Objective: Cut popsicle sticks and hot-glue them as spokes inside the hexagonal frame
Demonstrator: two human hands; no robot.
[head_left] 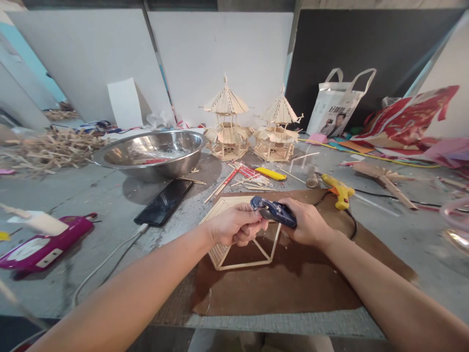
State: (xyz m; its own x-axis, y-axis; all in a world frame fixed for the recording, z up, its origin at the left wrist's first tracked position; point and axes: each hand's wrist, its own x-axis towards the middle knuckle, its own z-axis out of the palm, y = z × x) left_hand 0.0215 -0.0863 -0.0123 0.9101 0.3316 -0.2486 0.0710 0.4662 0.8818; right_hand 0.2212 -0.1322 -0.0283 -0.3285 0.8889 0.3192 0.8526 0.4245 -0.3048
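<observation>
My right hand (306, 222) is wrapped round a dark blue hand tool (280, 211), like a cutter or pliers. My left hand (238, 224) is closed in a pinch at the tool's jaw end; what its fingers hold is hidden. Below both hands, a wooden stick frame (245, 265) lies on a brown sheet (286, 293), its left part covered with sticks laid side by side. The hands hide part of the frame.
Behind are two stick pavilions (227, 137), a steel bowl (157, 164), a yellow cutter knife (270, 173) and loose sticks. A phone (164, 203) and purple power strip (47, 242) lie left; a yellow glue gun (340, 191) with its cord lies right.
</observation>
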